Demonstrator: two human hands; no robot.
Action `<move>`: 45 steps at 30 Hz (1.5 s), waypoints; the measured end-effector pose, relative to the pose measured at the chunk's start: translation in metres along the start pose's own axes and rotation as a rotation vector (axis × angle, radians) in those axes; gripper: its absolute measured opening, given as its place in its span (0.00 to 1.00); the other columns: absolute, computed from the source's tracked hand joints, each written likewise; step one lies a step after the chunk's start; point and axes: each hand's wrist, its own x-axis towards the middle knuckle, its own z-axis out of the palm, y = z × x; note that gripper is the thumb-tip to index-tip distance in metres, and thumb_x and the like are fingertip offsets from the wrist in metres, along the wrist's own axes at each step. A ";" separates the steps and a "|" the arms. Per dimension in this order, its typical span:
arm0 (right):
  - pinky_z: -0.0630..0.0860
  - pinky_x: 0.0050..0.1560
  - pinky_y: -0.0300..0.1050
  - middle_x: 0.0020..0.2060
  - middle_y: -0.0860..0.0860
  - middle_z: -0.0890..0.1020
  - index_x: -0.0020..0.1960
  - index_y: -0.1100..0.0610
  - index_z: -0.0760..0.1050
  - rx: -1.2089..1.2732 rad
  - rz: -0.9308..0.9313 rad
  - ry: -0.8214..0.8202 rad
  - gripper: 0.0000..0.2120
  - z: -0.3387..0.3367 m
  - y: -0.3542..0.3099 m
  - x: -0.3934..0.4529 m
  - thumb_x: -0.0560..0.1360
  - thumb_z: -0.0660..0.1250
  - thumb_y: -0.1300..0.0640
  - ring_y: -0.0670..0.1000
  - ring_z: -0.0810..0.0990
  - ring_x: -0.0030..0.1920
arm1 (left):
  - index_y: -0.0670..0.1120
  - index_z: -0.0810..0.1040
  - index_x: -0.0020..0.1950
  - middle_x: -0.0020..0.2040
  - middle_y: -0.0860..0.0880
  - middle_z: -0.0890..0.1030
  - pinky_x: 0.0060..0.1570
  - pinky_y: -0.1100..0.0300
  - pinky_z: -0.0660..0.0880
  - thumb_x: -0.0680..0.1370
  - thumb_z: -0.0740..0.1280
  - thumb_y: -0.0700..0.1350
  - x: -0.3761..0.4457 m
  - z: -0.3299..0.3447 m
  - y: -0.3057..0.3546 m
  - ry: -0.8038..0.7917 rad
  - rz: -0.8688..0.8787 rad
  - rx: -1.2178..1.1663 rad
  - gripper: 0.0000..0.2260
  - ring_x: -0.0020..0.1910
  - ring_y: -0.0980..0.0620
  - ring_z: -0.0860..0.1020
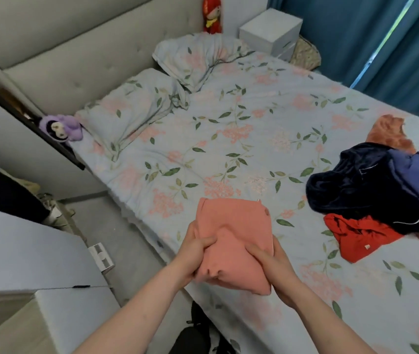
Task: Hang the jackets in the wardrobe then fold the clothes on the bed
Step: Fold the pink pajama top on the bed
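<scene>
In the head view, a folded pink garment is held at 6 o'clock, over the near edge of the bed. It is gripped on its left side by the left hand, whose thumb is pressed across the top of the cloth while the fingers are hidden beneath. Its right side is gripped by the right hand, with the thumb on top and the fingers curled under the fold. A small round button can be seen near the garment's upper right corner.

At 3 o'clock a loose pile is spread on the floral sheet: a dark navy garment lies over a red garment, with a blue garment against it and a rust-orange garment just beyond. How many pieces make up the navy heap cannot be told with certainty.

Two pillows are set at 12 o'clock by the padded headboard. A purple plush toy is seen at 9 o'clock.
</scene>
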 end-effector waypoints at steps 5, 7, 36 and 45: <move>0.80 0.50 0.42 0.59 0.42 0.82 0.69 0.45 0.70 -0.083 -0.048 -0.118 0.26 0.031 -0.043 -0.040 0.75 0.75 0.46 0.44 0.83 0.56 | 0.48 0.66 0.71 0.63 0.49 0.79 0.54 0.59 0.77 0.78 0.70 0.38 -0.069 -0.025 0.031 0.076 0.133 0.001 0.24 0.60 0.52 0.79; 0.79 0.49 0.42 0.59 0.43 0.82 0.70 0.46 0.70 -0.131 -0.063 -0.167 0.27 0.046 -0.059 -0.047 0.75 0.75 0.45 0.45 0.83 0.56 | 0.49 0.64 0.72 0.64 0.50 0.78 0.51 0.62 0.76 0.72 0.72 0.42 -0.086 -0.040 0.043 0.105 0.169 0.002 0.31 0.61 0.54 0.78; 0.81 0.60 0.54 0.58 0.46 0.84 0.68 0.47 0.72 -0.319 -0.383 -0.528 0.27 0.410 -0.286 0.011 0.72 0.78 0.47 0.48 0.84 0.57 | 0.49 0.62 0.75 0.66 0.51 0.74 0.68 0.53 0.70 0.77 0.70 0.37 -0.096 -0.352 0.268 0.549 0.508 -0.169 0.29 0.64 0.52 0.75; 0.81 0.58 0.50 0.57 0.45 0.84 0.66 0.46 0.74 -0.318 -0.459 -0.678 0.23 0.529 -0.373 0.061 0.74 0.77 0.48 0.47 0.84 0.56 | 0.49 0.64 0.73 0.62 0.52 0.78 0.68 0.48 0.73 0.71 0.72 0.45 -0.072 -0.443 0.357 0.697 0.562 -0.197 0.32 0.61 0.53 0.78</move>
